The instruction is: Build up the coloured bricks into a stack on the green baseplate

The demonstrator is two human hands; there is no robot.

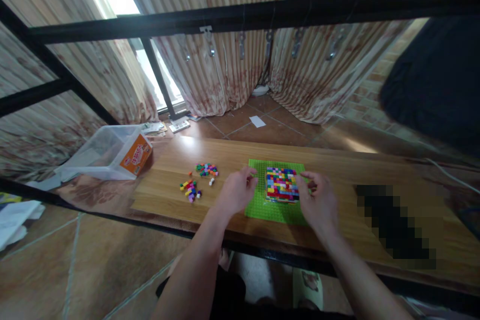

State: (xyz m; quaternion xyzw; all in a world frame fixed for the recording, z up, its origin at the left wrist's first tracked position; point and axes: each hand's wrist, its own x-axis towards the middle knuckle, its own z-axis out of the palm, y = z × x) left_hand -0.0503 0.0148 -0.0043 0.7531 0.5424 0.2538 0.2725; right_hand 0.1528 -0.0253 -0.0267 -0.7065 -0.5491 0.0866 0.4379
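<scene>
A green studded baseplate [257,206] lies on the wooden table. On it stands a low rectangular block of many-coloured toy bricks [281,185], several layers high. My left hand [238,190] is over the plate's left edge, fingers loosely bent and apart, with nothing visible in them. At the brick block's right side is my right hand [318,200]; its thumb is close to the block, and green shows between its bent fingers. Whether the thumb touches the bricks I cannot tell. Loose small bricks lie left of my left hand, in a farther pile [207,170] and a nearer pile [190,190].
A clear plastic box [108,152] with an orange label lies beyond the table's left end. A dark pixelated patch [393,222] covers something at the right. A black metal bar [240,19] crosses in front of the striped curtains [210,75].
</scene>
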